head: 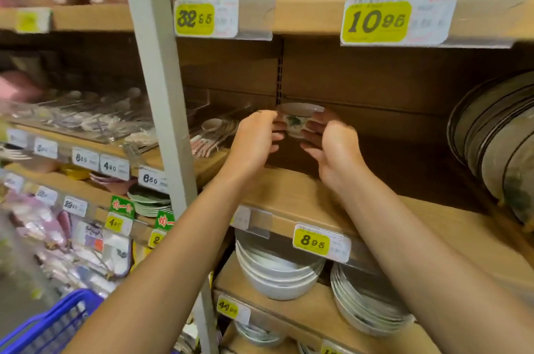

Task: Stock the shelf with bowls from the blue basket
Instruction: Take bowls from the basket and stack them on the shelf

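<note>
Head view: small patterned bowl (298, 119) pinched between left hand (254, 141) and right hand (332, 148), held above the wooden shelf (303, 194).

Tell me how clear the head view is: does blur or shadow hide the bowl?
Head view: motion blur smears the left edge; the bowl, held between left hand and right hand, is soft but readable, green pattern showing; the shelf recess behind it lies in deep shadow; the wide-angle lens bends the shelf edges.

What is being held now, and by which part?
The left hand and right hand pinch a small white green-patterned ceramic bowl by its opposite sides.
</note>
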`<control>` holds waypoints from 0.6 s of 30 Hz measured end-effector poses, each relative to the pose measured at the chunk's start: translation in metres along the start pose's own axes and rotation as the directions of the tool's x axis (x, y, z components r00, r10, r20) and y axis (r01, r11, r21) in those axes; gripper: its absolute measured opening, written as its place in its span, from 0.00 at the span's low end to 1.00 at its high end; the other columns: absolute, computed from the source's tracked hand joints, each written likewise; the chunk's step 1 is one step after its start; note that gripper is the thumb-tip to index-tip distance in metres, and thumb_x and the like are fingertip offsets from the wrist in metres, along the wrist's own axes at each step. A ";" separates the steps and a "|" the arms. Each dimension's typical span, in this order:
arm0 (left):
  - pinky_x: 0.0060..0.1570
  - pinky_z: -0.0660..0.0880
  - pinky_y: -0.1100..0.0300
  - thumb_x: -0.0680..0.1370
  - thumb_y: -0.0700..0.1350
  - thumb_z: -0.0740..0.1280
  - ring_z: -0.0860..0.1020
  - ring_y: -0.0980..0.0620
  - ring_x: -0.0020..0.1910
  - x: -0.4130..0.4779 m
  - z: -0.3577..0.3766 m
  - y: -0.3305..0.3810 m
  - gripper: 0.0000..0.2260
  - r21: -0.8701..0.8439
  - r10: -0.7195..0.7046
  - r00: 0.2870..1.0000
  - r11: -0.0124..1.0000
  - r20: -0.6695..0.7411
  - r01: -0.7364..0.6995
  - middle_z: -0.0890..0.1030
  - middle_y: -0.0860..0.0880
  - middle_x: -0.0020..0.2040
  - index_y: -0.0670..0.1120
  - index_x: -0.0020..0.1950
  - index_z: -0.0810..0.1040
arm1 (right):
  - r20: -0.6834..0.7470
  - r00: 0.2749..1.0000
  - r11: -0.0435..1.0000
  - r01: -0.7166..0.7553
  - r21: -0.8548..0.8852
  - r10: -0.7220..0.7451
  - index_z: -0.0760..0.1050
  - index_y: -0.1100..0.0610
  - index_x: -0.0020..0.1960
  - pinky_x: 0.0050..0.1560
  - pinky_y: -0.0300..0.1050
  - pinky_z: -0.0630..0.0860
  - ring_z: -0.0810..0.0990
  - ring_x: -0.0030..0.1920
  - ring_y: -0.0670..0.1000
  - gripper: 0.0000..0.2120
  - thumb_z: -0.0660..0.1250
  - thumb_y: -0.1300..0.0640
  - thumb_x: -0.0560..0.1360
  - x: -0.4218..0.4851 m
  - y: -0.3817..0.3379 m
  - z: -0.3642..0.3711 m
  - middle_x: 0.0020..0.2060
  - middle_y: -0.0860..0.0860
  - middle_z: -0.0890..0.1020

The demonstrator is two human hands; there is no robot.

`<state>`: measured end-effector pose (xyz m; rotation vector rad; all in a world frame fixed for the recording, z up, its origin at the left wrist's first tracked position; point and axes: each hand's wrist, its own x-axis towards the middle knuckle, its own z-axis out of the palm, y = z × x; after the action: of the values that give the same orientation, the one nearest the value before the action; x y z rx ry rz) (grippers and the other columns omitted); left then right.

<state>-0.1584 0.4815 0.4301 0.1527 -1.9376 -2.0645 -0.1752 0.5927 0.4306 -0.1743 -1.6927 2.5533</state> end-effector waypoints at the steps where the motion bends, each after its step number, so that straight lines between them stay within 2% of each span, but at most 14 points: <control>1: 0.53 0.76 0.55 0.82 0.43 0.57 0.80 0.51 0.49 -0.017 -0.008 0.006 0.13 -0.056 -0.008 1.000 0.998 0.000 0.008 0.81 0.48 0.48 0.42 0.61 0.76 | 0.028 0.999 1.000 0.031 0.005 -0.031 0.74 0.54 0.58 0.55 0.47 0.78 0.81 0.52 0.50 0.10 0.58 0.54 0.81 -0.014 0.003 -0.002 0.52 0.52 0.81; 4: 0.54 0.77 0.55 0.81 0.42 0.58 0.81 0.49 0.50 -0.066 -0.040 0.011 0.09 -0.113 0.076 0.997 0.991 -0.004 -0.076 0.83 0.47 0.47 0.45 0.52 0.78 | 0.077 0.991 0.994 0.106 0.003 -0.106 0.75 0.57 0.60 0.55 0.48 0.79 0.82 0.53 0.50 0.13 0.58 0.54 0.81 -0.054 0.012 -0.005 0.52 0.53 0.82; 8: 0.46 0.79 0.60 0.81 0.42 0.57 0.83 0.50 0.45 -0.133 -0.100 0.007 0.12 -0.124 0.199 0.977 0.971 -0.072 -0.207 0.85 0.46 0.45 0.45 0.48 0.80 | 0.135 0.984 0.992 0.111 0.054 -0.117 0.80 0.57 0.50 0.51 0.47 0.81 0.85 0.48 0.51 0.09 0.61 0.57 0.78 -0.109 0.031 -0.003 0.45 0.54 0.86; 13: 0.38 0.78 0.61 0.80 0.39 0.56 0.82 0.50 0.35 -0.201 -0.202 -0.004 0.13 -0.114 0.182 0.966 0.972 -0.186 -0.205 0.84 0.46 0.35 0.43 0.43 0.79 | 0.240 0.970 0.997 0.031 0.065 -0.045 0.77 0.58 0.45 0.48 0.43 0.81 0.85 0.43 0.51 0.10 0.58 0.60 0.79 -0.189 0.078 0.020 0.39 0.54 0.84; 16: 0.34 0.76 0.63 0.80 0.39 0.55 0.80 0.52 0.31 -0.242 -0.266 -0.012 0.13 -0.082 0.136 0.955 0.983 -0.264 -0.162 0.83 0.47 0.33 0.42 0.44 0.78 | 0.306 0.952 0.999 -0.036 0.036 0.023 0.76 0.57 0.43 0.49 0.44 0.78 0.83 0.40 0.51 0.11 0.57 0.60 0.80 -0.237 0.117 0.041 0.35 0.52 0.82; 18: 0.31 0.77 0.64 0.79 0.39 0.55 0.80 0.52 0.29 -0.272 -0.306 -0.019 0.13 -0.075 0.086 0.941 0.990 -0.326 -0.116 0.83 0.47 0.32 0.42 0.43 0.78 | 0.343 0.935 0.996 -0.088 -0.015 0.088 0.76 0.57 0.42 0.44 0.42 0.78 0.83 0.38 0.51 0.11 0.57 0.60 0.79 -0.266 0.146 0.056 0.34 0.52 0.82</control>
<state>0.1834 0.2696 0.3514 0.3399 -1.6163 -1.9200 0.0811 0.4521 0.3322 0.2161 -1.8303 2.7807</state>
